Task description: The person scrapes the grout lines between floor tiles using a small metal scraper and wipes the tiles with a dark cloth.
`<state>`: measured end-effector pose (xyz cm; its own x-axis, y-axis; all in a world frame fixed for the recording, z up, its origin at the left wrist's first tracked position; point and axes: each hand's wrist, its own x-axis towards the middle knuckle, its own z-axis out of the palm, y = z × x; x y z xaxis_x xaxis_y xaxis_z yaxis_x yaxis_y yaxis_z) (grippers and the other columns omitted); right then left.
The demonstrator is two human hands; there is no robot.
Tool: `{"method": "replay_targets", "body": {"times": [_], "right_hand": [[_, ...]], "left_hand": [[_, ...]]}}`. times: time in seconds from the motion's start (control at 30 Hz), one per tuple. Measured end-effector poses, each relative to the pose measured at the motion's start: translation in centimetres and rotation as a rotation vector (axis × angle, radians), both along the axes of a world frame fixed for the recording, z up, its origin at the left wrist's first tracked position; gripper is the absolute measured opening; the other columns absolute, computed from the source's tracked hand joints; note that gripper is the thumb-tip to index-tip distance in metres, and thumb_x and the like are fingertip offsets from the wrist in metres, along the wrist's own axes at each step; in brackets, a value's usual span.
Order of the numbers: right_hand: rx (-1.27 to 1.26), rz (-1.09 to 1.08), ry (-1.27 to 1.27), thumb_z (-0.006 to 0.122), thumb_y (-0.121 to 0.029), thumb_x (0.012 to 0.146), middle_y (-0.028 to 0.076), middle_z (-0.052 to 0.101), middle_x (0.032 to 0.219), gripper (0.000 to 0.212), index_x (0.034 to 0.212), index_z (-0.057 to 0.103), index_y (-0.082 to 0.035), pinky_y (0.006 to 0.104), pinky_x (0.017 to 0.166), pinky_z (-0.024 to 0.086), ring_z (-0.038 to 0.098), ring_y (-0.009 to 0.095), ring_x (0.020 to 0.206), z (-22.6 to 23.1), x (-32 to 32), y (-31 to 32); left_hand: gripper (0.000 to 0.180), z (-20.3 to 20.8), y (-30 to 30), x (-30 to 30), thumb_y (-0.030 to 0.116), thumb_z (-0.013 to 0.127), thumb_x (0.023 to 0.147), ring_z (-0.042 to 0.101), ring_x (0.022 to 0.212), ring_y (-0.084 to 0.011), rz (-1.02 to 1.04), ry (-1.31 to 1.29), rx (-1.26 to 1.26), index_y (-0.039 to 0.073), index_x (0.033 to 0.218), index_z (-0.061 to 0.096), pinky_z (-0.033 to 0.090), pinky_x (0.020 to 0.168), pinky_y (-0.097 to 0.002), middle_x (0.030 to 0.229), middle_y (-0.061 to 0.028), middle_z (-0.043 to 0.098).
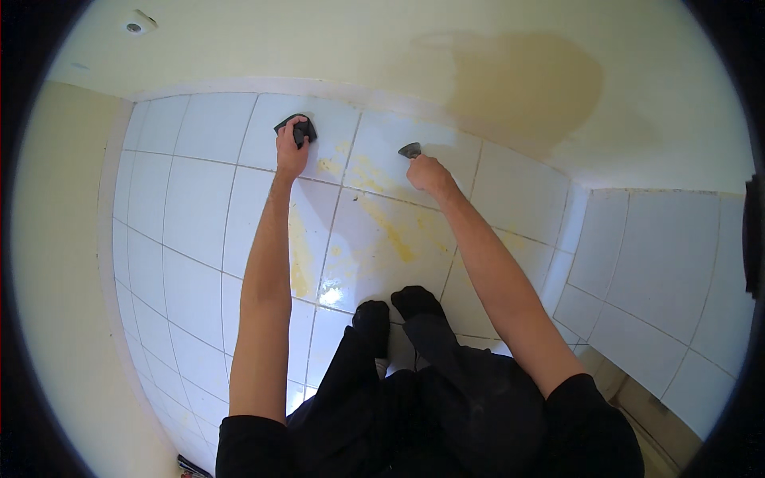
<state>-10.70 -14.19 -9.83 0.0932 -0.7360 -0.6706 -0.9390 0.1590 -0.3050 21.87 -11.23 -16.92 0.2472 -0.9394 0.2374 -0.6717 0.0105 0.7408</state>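
My left hand (pixel 292 151) is closed around a black hand tool (pixel 302 132) with a broad, dark base. It is at the far side of the white tiled floor (pixel 263 199), near the wall; the tool's underside is hidden. To the right, my right hand (pixel 428 173) grips a putty knife (pixel 410 150), its flared grey blade pointing up and left. The fist covers the handle. Yellow smears (pixel 390 231) streak the tiles between and below my hands, with another patch (pixel 300 255) beside my left forearm.
My feet in black socks (pixel 370 323) stand on the tiles at the near side. A cream wall (pixel 358 48) rises behind the floor, with a white round fixture (pixel 135 25) high at left. At right is a raised tiled block (pixel 661 263). A dark object (pixel 751 239) sits at the right rim.
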Motion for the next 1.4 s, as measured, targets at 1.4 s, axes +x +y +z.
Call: {"method": "replay_targets", "body": {"times": [1.4], "right_hand": [[-0.102,0.195,0.004,0.042,-0.023,0.099,0.022,0.070,0.111,0.037,0.105,0.071,0.000,0.0485,0.088,0.055,0.067,0.039,0.106,1.5,0.7,4.8]], "left_hand": [[0.052,-0.3,0.1,0.4,-0.003,0.065,0.081,0.051,0.117,-0.0352,0.034,0.016,0.074,0.018,0.127,0.055,0.039,0.103,-0.0449,0.122,-0.0122,0.058]]}}
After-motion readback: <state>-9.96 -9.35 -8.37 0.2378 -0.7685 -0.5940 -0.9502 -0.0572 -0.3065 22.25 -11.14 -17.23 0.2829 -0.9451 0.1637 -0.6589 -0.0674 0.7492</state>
